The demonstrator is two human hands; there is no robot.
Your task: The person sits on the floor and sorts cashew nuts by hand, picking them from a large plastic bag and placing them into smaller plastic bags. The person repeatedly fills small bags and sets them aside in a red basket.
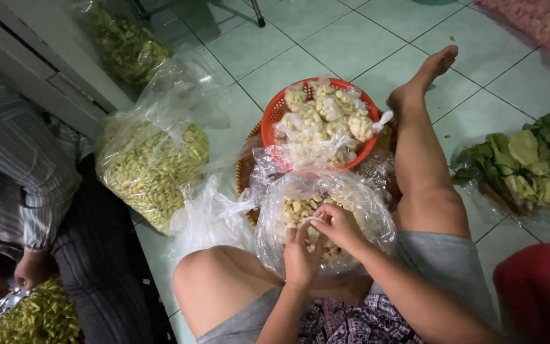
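Clear plastic bag [358,204] w/ pale peeled garlic cloves [294,210], mouth open & crumpled, sits on floor btwn person's legs, just below red basket; cloves fill lower part.

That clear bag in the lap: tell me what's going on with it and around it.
A person sitting on the tiled floor has both hands at the mouth of a clear plastic bag of pale, peeled-looking pieces. The left hand and right hand pinch the plastic together at the top. Just beyond stands a red basket piled with similar small filled bags. To the left lies a large bag of yellow-green chillies; another person in a striped shirt sits there. Leafy greens lie on the right.
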